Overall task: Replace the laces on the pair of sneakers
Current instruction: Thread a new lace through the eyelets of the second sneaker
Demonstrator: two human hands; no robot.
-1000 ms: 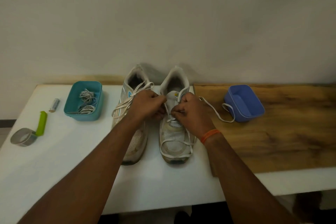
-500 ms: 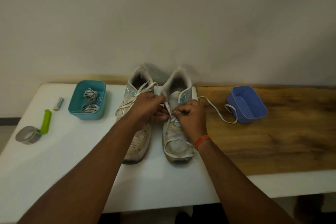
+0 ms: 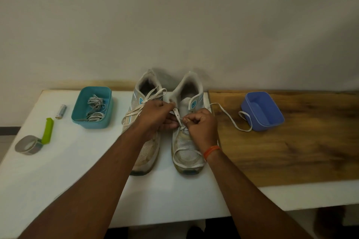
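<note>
White lace is pinched between the fingers of both hands over the middle of the right sneaker: the left hand curls round it from the left, the right hand closes on it from the right, and the short stiff tip of the lace stands up between them. So each grip is closed on the lace. An orange band circles the right wrist. Farther down the same sneaker, the lace loops loosely over the toe; another length runs out from near the collar across the table to the right and ends in a loop just beside the blue tub, which sits on a wooden board. Just beside this sneaker, to its left, stands the left sneaker, toes toward the person, with loose white laces crossing its upper part. Farther left a teal tub holds a bundle of spare laces. Beyond it lie a small battery, a green clip and a grey roll of tape, the clip touching the roll.
</note>
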